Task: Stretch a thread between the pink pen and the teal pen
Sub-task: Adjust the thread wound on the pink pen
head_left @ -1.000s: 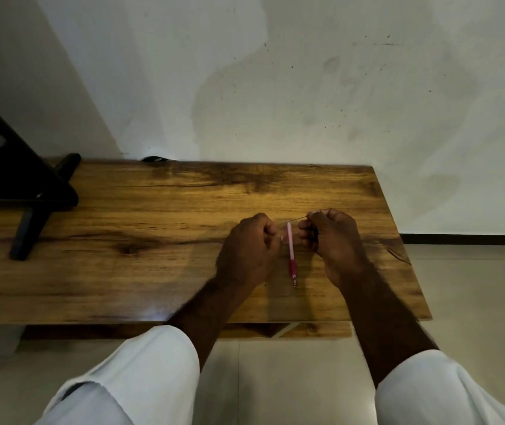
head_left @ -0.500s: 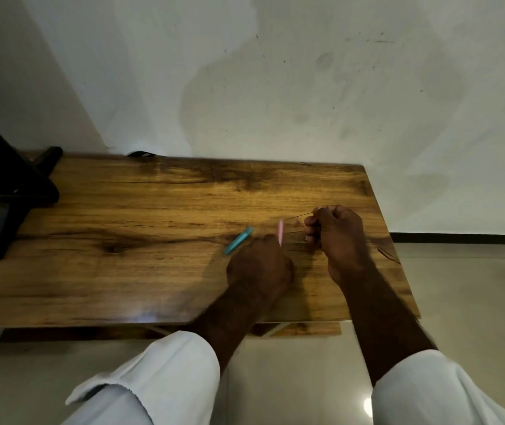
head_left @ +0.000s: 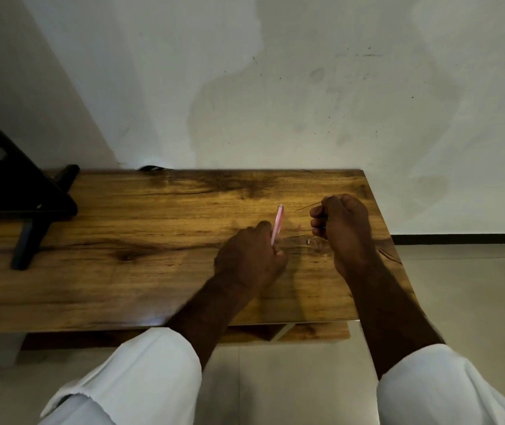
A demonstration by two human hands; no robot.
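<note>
- The left hand (head_left: 249, 259) was clenched round the lower end of the pink pen (head_left: 278, 222), so the pen rose from the fist and leaned away from the person over the table (head_left: 153, 240). Held like that, it probably served as a post for the thread.
- The right hand (head_left: 344, 225) was curled, pinching the thread (head_left: 308, 206) at its far knuckles. A short thin length stuck out leftward towards the pen's top.
- The thread was too fine to show whether it touched the pen. Its visible end seemed to stop just short, near the tip.
- The hands sat near each other at the table's right end, likely so the short thread could reach the pen.
- The teal pen was not visible. Whether the left hand covered it could not be told.
- By my reading the task was at an early step: one pen in hand, the thread not yet spanning two pens.
- A black stand (head_left: 30, 210) stood well apart at the table's left end.
</note>
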